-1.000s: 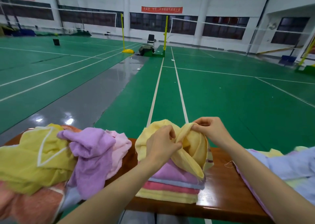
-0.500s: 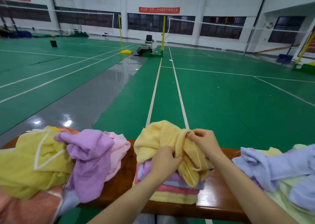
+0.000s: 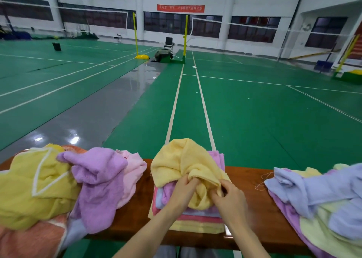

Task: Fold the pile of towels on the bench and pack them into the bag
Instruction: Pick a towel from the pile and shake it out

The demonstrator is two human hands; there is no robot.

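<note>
Our left hand (image 3: 183,191) and right hand (image 3: 230,198) have dropped lower at bottom centre, both gripping the crumpled yellow towel (image 3: 176,163), now lying bunched on the folded stack (image 3: 195,221) on the bench (image 3: 250,181).

2 hands (image 3: 182,191) (image 3: 229,199), 1 bench (image 3: 137,214), 1 yellow towel (image 3: 182,159), 1 folded stack (image 3: 195,223), 2 loose towel piles (image 3: 39,189) (image 3: 323,199)

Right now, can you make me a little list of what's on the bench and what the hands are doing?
bench: brown wood, shiny
middle: folded stack of towels
on top: crumpled yellow towel
left hand: grips the yellow towel
right hand: pinches the yellow towel
left pile: unfolded, yellow, purple, pink
right pile: unfolded, blue, pale green
bag: not in view
</note>
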